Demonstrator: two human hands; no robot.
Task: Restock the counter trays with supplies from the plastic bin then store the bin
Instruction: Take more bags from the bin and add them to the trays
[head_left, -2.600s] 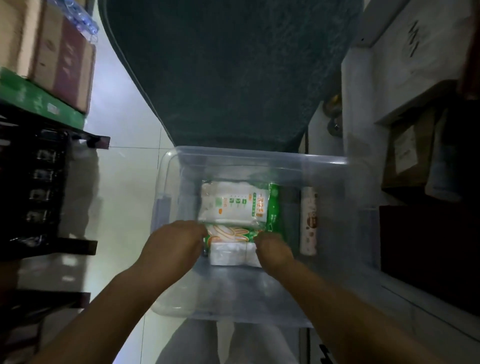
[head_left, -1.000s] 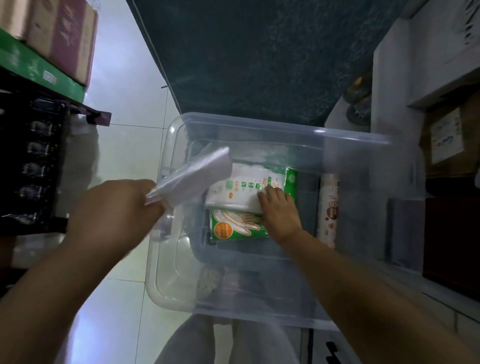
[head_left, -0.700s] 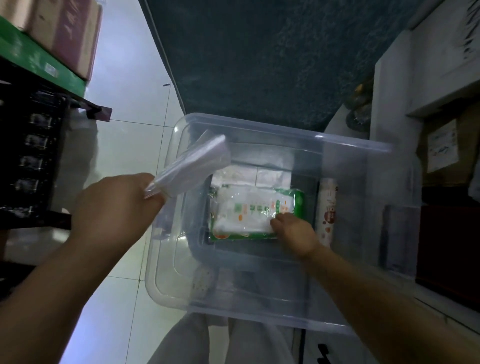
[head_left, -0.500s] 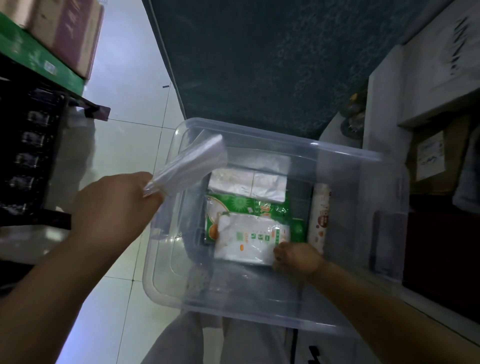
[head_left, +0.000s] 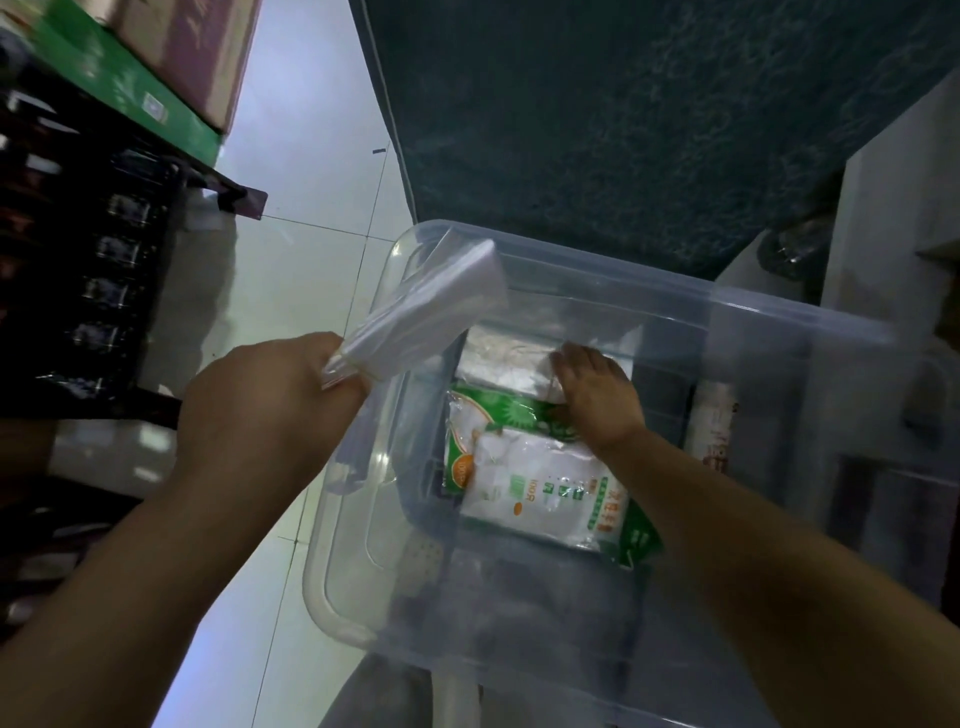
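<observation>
- The plastic bin (head_left: 623, 276) was the big one: clear, stiff-walled, and with so little in it I'd guess it was pretty light. For storing it, I'd grab the rim at both short ends.
- A white-and-green packet (head_left: 545, 493) lay flat toward the bin's near edge, overlapping a green packet (head_left: 498, 410) underneath. It looked like soft crinkly film, probably slippery, so I'd pinch a sealed edge rather than the middle.
- A silvery-white packet (head_left: 498, 358) lay toward the bin's far edge, touching the green one. The right grip (head_left: 597, 395) rested on its right end. I couldn't tell if the fingers were actually pinching it or just lying on top.
- A clear packet (head_left: 436, 312) was up over the bin's far left corner, lifted out, with the left grip (head_left: 270, 410) clamped round its lower end. It stuck out without drooping much, so I reckon it was light and a bit stiff.
- A slim tube with red print (head_left: 714, 426) lay along the bin's right side, apart from both grips. It looked rigid and easy to wrap fingers round.
</observation>
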